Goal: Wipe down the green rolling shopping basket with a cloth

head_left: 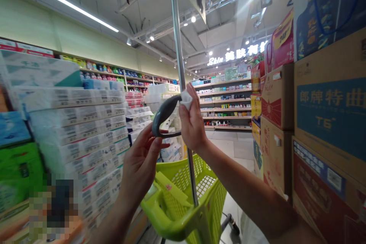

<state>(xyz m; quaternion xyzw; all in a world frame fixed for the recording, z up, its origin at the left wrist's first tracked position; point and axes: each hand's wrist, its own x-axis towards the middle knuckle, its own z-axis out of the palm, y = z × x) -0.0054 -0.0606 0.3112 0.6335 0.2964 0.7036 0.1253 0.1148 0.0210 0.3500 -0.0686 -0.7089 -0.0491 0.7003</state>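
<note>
A grey loop handle (162,116) is fixed to an upright metal pole (178,42) that rises from a lime-green shopping cart (171,225). The fingers of my left hand (140,164) are curled at the lower left bend of the loop, with the thumb on the near side. Pressed under my right hand (193,126), a crumpled white wipe (186,99) lies against the top of the handle where it meets the pole. The right palm faces left, and its fingers point up. Part of the handle is hidden behind that hand.
Tall stacks of wrapped paper packs (97,122) stand close on the left. Cardboard cartons (328,95) rise on the right, with gift bags (283,42) on top. Farther back are stocked shelves (225,101). A caster wheel (234,228) shows under the cart.
</note>
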